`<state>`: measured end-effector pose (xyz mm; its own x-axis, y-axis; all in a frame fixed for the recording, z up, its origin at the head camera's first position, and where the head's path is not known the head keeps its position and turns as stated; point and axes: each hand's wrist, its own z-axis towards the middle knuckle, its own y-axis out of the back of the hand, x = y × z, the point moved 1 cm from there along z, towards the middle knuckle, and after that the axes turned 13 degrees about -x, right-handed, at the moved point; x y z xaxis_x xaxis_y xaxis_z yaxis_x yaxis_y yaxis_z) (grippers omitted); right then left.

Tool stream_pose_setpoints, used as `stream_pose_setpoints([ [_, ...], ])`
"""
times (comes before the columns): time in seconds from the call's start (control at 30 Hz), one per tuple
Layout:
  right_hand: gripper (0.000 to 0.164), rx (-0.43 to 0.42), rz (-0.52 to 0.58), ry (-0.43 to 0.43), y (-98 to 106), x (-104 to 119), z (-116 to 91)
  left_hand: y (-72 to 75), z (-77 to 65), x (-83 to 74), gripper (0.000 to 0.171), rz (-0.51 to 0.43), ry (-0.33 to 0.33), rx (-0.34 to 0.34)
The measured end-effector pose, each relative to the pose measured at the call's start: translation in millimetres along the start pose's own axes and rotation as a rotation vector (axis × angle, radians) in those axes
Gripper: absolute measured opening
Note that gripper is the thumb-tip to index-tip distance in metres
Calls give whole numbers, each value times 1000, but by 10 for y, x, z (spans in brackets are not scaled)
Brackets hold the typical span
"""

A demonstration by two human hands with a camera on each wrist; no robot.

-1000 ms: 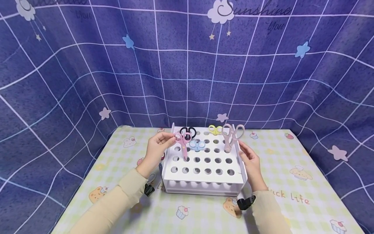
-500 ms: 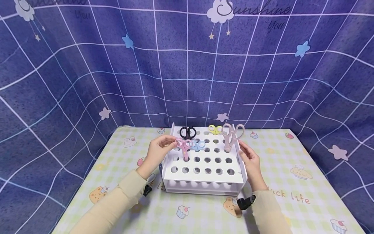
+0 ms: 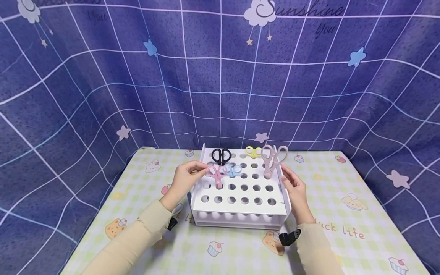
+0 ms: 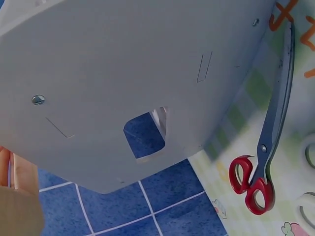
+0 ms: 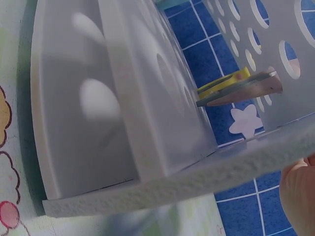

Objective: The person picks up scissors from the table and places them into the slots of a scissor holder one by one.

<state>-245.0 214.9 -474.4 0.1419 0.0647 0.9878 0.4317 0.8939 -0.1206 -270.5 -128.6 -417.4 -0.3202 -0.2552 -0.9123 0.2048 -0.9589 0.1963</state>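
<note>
My left hand (image 3: 184,182) pinches one handle loop of pink scissors (image 3: 217,173) between thumb and fingers. Their blades point down into a hole of the white rack (image 3: 238,206), the lower part hidden below its top board. At the rack's right side, my right hand (image 3: 296,193) holds the side panel by its edge. Black-handled scissors (image 3: 221,156), light blue scissors (image 3: 232,170), yellow scissors (image 3: 253,152) and larger dusty-pink scissors (image 3: 273,160) stand in other holes, loops up. In the right wrist view, blades (image 5: 241,91) hang under the holed board.
Red-handled scissors (image 4: 253,184) lie on the table left of the rack. Beside them, pale loops (image 4: 309,209) of another pair are cut off by the frame. A checked cloth (image 3: 330,214) covers the table. A blue grid curtain (image 3: 220,76) closes off the back.
My left hand has lowered the pink scissors; their blades have sunk into the hole and the loops now sit beside the light blue pair. My right hand has stayed in place.
</note>
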Motion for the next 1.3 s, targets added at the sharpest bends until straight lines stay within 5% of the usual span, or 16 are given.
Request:
stream_pose_setpoints([
  [0.83, 41, -14, -5, -4, 14, -18, 16, -39, 9, 42, 6, 147, -100, 139],
  [1.3, 41, -9, 2, -11, 6, -3, 0, -40, -1, 51, 5, 135, -111, 132],
])
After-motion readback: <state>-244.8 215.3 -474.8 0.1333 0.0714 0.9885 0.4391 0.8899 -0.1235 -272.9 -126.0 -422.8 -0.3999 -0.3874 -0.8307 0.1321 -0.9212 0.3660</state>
